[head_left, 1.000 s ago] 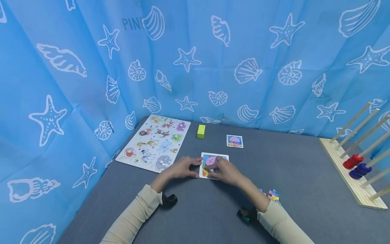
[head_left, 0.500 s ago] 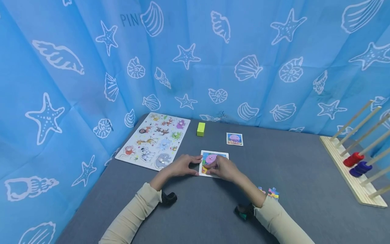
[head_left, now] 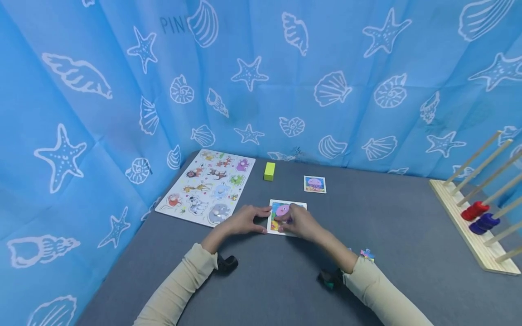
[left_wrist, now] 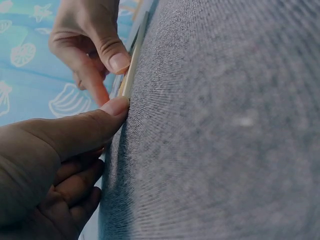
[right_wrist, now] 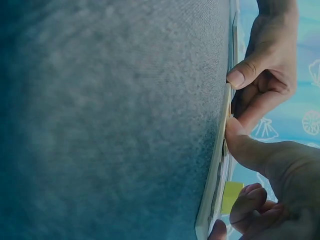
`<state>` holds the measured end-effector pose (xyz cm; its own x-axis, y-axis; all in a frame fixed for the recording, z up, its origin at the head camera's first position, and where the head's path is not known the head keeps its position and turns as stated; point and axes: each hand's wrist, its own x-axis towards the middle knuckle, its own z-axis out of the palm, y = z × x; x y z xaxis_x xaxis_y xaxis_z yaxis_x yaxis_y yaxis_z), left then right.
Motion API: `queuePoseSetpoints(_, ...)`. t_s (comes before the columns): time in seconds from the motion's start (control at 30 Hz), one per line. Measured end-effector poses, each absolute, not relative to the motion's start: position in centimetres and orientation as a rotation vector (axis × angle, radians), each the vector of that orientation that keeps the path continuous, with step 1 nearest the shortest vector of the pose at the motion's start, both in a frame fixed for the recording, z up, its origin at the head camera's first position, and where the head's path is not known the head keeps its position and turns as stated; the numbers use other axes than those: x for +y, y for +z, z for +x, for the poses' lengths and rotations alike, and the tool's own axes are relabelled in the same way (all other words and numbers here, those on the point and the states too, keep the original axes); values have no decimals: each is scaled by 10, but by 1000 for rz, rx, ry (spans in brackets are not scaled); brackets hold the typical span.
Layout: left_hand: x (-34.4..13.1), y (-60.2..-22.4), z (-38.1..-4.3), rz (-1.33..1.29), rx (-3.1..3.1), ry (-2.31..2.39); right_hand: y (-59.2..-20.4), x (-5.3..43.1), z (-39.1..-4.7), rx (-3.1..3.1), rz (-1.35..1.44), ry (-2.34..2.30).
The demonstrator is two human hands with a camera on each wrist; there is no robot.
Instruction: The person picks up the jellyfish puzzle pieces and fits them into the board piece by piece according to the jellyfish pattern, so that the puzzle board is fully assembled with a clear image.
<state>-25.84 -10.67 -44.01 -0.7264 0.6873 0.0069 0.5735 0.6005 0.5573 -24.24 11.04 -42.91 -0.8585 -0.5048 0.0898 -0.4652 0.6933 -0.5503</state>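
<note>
A small white-bordered jigsaw board (head_left: 288,202) with a pink sea creature lies flat on the grey table. My left hand (head_left: 244,221) touches its left border with index finger and thumb, its other fingers bent, as the left wrist view shows. Over the picture, my right hand (head_left: 303,222) has thumb and index finger bent together on a yellow-orange jigsaw piece (head_left: 275,225) near the lower left; the fingers partly cover it. Beyond the board lies a matching picture card (head_left: 315,184). Loose jigsaw pieces (head_left: 367,254) sit beside the right forearm, partly hidden by it.
An animal peg puzzle (head_left: 205,190) lies at the back left. A yellow-green block (head_left: 269,171) stands near the back. To the right is a wooden peg stand (head_left: 473,226) with red and blue rings. A blue shell-patterned curtain (head_left: 261,90) hangs behind the table.
Both hands stay at the board, with only slight movement of the right fingers on the picture. The right forearm now covers more of the loose pieces. The head view has shifted slightly.
</note>
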Motion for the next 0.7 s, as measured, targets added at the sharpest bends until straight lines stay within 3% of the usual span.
queuePoseSetpoints(0.7,-107,-441,-260,1074,2627,792,-428,110,-243,2976,-1013,-608)
